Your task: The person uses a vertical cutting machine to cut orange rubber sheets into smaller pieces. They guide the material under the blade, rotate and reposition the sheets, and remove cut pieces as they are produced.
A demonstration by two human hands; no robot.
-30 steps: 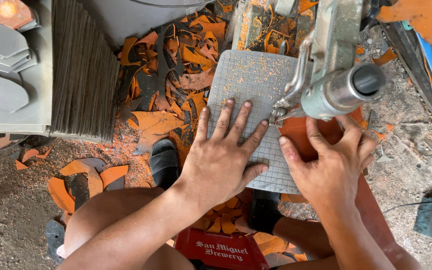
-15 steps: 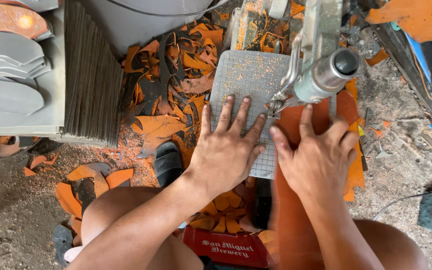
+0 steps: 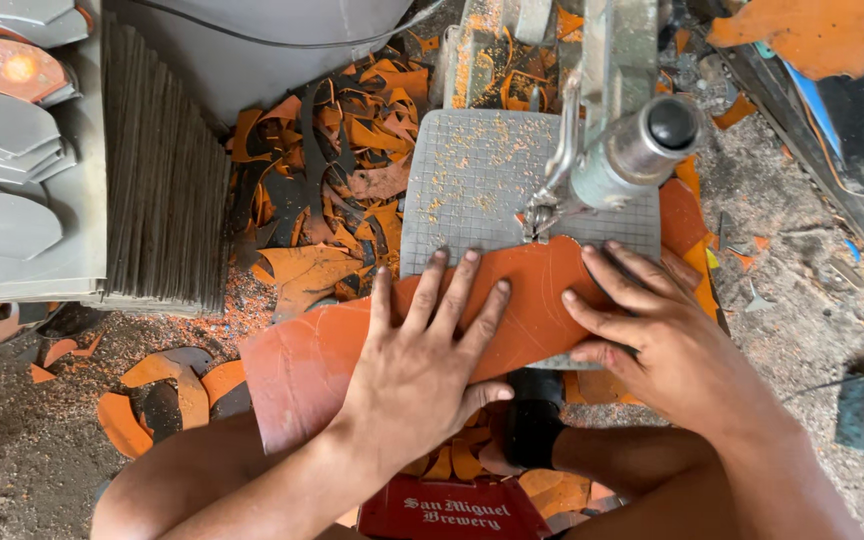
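Both palms spread flat, left hand [image 3: 422, 365] and right hand [image 3: 652, 340] pin the orange sheet [image 3: 352, 340] across the saw table's [image 3: 472, 190] near edge—fingers best kept clear of the blade [image 3: 535, 215].

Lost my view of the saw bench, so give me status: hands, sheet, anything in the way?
Left hand and right hand flat on orange rubber sheet. Sheet on grey gridded saw table, edge at blade. Path unobstructed.
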